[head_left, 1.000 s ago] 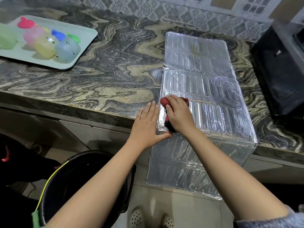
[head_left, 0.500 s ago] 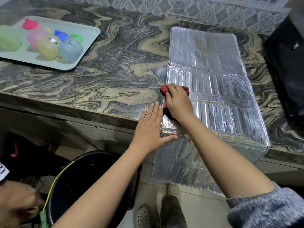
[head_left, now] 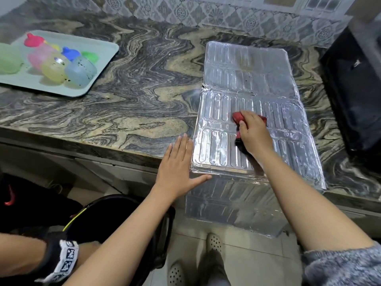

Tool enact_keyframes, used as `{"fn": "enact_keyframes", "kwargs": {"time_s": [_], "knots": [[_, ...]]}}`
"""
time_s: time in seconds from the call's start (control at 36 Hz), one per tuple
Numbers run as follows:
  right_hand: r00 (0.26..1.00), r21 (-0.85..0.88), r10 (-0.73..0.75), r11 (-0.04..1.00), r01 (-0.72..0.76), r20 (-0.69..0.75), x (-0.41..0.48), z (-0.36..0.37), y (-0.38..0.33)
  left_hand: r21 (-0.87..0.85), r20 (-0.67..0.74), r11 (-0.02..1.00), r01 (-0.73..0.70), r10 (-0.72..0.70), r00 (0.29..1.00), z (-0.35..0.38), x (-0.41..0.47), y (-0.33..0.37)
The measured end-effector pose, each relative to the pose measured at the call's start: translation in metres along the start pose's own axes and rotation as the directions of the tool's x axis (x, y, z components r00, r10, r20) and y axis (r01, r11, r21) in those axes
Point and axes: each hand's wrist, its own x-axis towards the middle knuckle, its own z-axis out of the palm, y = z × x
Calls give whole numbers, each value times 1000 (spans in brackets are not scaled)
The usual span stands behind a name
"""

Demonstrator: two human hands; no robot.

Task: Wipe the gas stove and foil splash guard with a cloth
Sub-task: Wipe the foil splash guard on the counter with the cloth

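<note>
The silver foil splash guard [head_left: 247,79] lies flat on the marble counter, its near panel folded down over the counter's front edge. My right hand [head_left: 252,133] presses a red cloth [head_left: 238,117] onto the guard's middle panel, and the cloth shows only at the hand's edges. My left hand [head_left: 178,168] rests flat with fingers spread at the guard's near left corner, thumb on the fold. The black gas stove [head_left: 354,96] stands at the right edge, partly out of view.
A pale green tray [head_left: 99,65] with several coloured plastic containers sits at the far left of the counter [head_left: 134,104]. A black bucket [head_left: 115,215] stands on the floor below. Another person's arm with a patterned wristband [head_left: 64,259] reaches in at the lower left.
My right hand has slid the red cloth rightward from the guard's left edge toward its middle. My left hand stays planted at the near left corner. Another person's arm has come further into view.
</note>
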Motion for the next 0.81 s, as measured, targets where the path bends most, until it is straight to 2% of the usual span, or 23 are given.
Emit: {"fn": "enact_keyframes", "kwargs": {"time_s": [0.19,0.25,0.33,0.39,0.56,0.81], "knots": [[994,-49,99,994,-101,-37,-9,-38,48,11,38,1000,-11,11,999,-6,1,0],[992,-47,116,992,-118,-45,-11,-45,57,-40,49,999,15,-13,999,-14,3,3],[994,-33,103,994,-105,-32,-11,-48,63,-132,12,988,83,-82,997,-26,16,6],[995,-28,95,995,-96,-32,-12,-48,64,-127,16,986,111,-110,994,-27,32,7],[997,-51,75,996,-74,8,-9,-53,76,-118,41,989,87,-83,996,-9,68,7],[969,-135,199,966,-219,-149,34,-68,117,-151,-23,985,85,-90,996,-1,69,3]]}}
